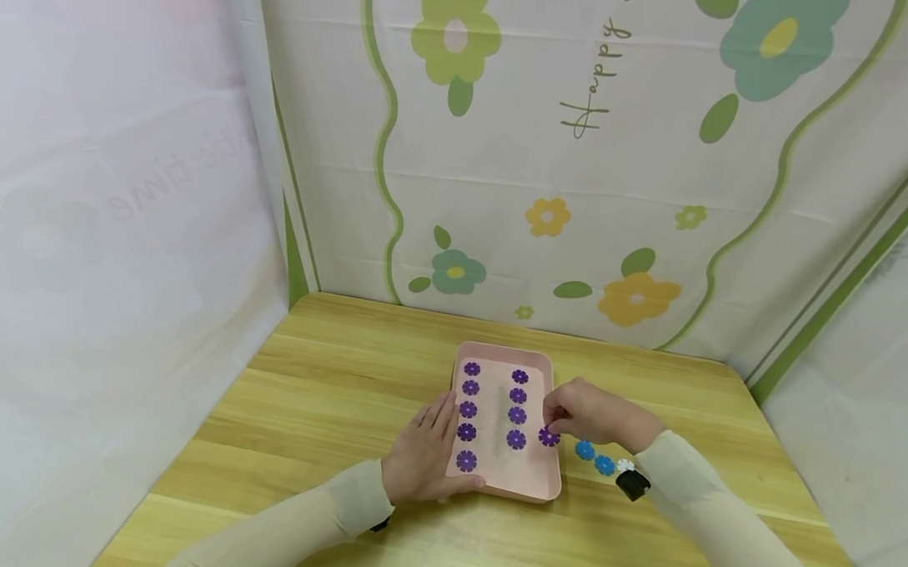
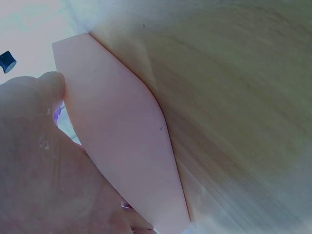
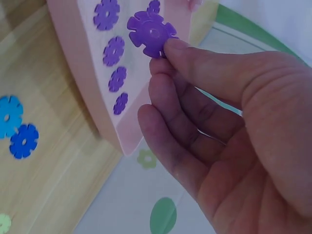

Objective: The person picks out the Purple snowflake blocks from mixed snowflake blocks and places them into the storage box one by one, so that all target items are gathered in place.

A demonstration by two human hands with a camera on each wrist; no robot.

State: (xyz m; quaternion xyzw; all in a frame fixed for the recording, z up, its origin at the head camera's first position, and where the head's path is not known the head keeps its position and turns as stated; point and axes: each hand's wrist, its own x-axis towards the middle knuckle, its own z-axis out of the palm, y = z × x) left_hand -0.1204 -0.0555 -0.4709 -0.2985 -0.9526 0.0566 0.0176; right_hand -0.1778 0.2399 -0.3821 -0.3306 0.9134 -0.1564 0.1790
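A pink rectangular tray (image 1: 492, 478) lies on the wooden table, holding two columns of purple plastic snowflake discs (image 1: 468, 410). My left hand (image 1: 421, 457) rests along the tray's left rim, fingers extended, the thumb over its near edge. In the left wrist view that hand lies over the rim above the tray's outer wall (image 2: 117, 112). Between thumb and fingertips my right hand (image 1: 588, 412) pinches a purple snowflake disc (image 3: 152, 33), at the tray's right rim in the head view. The held disc is apart from the columns, and its far edge is uncovered.
Right of the tray, two blue snowflake discs (image 1: 604, 465) and a white one (image 1: 625, 466) lie on the wooden table (image 1: 330, 379). A black wrist device (image 1: 632, 485) is on my right wrist. A flower-printed cloth (image 1: 496, 151) hangs behind the table, with pale sheets at both sides.
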